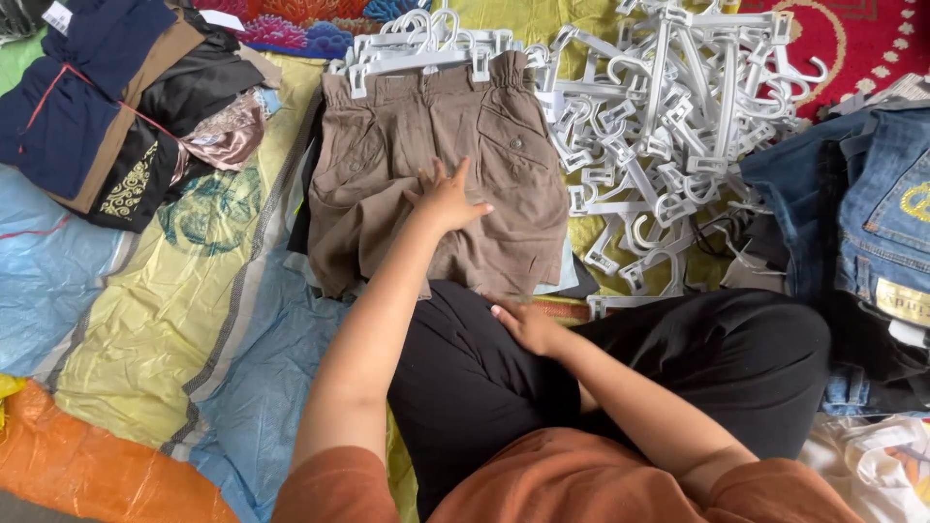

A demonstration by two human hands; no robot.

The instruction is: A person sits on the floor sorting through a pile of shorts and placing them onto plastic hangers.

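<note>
Left hand lies spread flat on the brown shorts; right hand, fingers together, rests at their hem.

the person wears a rust-orange top with short sleeves, one ending above the left elbow, the other above the right. both forearms are bare, with no watch, bracelet or ring visible on the left hand or the right hand. the legs are covered by loose black trousers of plain, unpatterned cloth, softly creased.
</note>
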